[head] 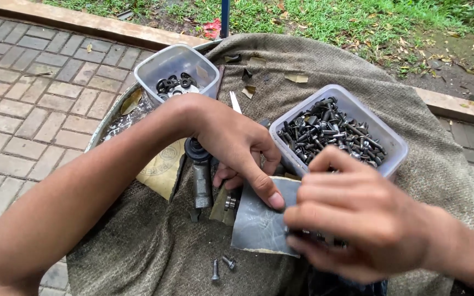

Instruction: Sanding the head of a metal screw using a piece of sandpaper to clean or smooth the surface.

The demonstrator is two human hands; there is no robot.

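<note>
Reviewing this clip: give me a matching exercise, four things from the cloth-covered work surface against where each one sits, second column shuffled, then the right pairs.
Things:
1. tub of bolts
2. tub of washers
3. grey sandpaper sheet
4. two loose bolts

Places:
A. far left, at the edge of the cloth
B. under the left hand thumb, beside the right hand
C. near edge of the cloth, below the sheet
D. far right, just above the right hand

Pairs: 1-D, 2-A, 3-B, 4-C
</note>
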